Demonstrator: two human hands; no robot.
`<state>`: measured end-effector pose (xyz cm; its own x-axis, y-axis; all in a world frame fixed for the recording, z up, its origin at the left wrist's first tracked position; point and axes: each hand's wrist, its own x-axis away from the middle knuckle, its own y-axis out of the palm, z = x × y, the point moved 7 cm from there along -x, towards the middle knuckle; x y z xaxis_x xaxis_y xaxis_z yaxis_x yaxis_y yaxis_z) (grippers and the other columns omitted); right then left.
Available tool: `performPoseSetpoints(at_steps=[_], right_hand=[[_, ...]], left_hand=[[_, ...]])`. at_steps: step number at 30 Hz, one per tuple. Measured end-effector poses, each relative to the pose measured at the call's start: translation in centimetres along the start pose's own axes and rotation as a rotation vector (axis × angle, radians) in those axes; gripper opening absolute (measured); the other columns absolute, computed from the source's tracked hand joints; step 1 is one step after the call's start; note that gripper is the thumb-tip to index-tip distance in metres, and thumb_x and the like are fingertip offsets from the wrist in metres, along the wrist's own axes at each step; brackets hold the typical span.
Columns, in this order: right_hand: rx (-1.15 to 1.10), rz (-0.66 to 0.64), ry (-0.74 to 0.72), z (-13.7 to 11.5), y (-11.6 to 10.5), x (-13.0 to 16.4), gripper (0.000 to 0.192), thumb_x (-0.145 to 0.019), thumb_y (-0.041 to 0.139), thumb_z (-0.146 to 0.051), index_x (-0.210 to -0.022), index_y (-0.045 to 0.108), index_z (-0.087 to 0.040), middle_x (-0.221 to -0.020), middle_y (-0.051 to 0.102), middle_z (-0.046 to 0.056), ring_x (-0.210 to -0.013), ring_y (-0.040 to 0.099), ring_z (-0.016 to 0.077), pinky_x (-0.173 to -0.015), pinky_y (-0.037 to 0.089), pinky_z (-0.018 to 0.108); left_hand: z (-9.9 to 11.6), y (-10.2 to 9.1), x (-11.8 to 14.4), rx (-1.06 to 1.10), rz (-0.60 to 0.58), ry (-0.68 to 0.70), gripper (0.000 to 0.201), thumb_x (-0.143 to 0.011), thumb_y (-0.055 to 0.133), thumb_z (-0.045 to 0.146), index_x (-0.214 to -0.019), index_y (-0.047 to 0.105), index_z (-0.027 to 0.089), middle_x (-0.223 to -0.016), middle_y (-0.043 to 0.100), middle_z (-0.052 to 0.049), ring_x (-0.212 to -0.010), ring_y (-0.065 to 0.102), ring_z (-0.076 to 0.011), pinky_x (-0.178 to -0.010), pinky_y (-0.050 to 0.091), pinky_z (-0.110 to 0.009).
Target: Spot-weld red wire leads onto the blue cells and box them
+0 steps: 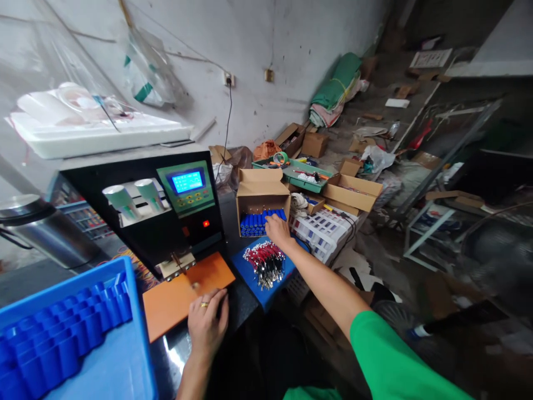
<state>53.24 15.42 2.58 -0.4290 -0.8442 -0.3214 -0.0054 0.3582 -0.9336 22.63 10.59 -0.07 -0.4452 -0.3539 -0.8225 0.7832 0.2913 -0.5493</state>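
My right hand reaches into an open cardboard box, its fingers bent onto the blue cylindrical battery cells stacked there. Its fingertips are partly hidden among the cells. Just in front of the box, a bundle of red and black wire leads with white connectors and metal ends lies on a blue surface. My left hand, with a ring on one finger, rests at the near edge of an orange board. Its fingers are curled, and whatever they hold, if anything, is hidden.
Behind the board stands a black machine with a lit display. A blue tray of blue tubular pieces is at left, beside a steel flask. A white crate and green tray lie right of the box.
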Motion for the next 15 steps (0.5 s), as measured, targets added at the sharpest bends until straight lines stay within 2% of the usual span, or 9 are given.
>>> performPoseSetpoints(at_steps=[5,9,11,15], right_hand=[[-0.072,0.049,0.034,2.3,0.1,1.8,0.035,-0.103,0.042,-0.022,-0.131,0.062,-0.015,-0.117,0.062,0.013,-0.111,0.057,0.0245,-0.094,0.047,0.031],[-0.061,0.139,-0.146,1.5,-0.8,0.6,0.037,-0.102,0.042,-0.017,-0.133,0.061,-0.010,-0.127,0.059,0.016,-0.124,0.047,0.0257,-0.107,0.039,0.036],[-0.034,0.115,-0.257,0.5,-0.7,-0.6,0.039,-0.101,0.041,-0.015,-0.134,0.060,-0.008,-0.135,0.055,0.017,-0.131,0.042,0.0266,-0.113,0.034,0.039],[0.081,-0.047,-0.389,-0.7,0.7,-2.7,0.044,-0.095,0.045,-0.009,-0.136,0.056,0.002,-0.141,0.052,0.020,-0.136,0.040,0.0284,-0.118,0.025,0.041]], left_hand=[[-0.3,0.3,0.2,0.011,-0.004,-0.030,0.014,-0.090,0.060,0.019,-0.104,0.063,0.020,-0.096,0.071,-0.005,-0.083,0.064,-0.0170,-0.077,0.042,-0.031],[-0.4,0.4,0.2,-0.005,-0.004,-0.027,0.013,-0.091,0.060,0.019,-0.103,0.063,0.020,-0.095,0.071,-0.005,-0.083,0.064,-0.0173,-0.077,0.042,-0.031],[-0.3,0.3,0.2,-0.008,-0.003,-0.020,0.013,-0.090,0.060,0.019,-0.103,0.063,0.020,-0.094,0.070,-0.005,-0.083,0.063,-0.0171,-0.076,0.042,-0.030],[-0.1,0.2,0.1,-0.008,-0.014,-0.015,0.014,-0.090,0.060,0.018,-0.104,0.062,0.020,-0.095,0.070,-0.005,-0.083,0.063,-0.0163,-0.076,0.042,-0.030]])
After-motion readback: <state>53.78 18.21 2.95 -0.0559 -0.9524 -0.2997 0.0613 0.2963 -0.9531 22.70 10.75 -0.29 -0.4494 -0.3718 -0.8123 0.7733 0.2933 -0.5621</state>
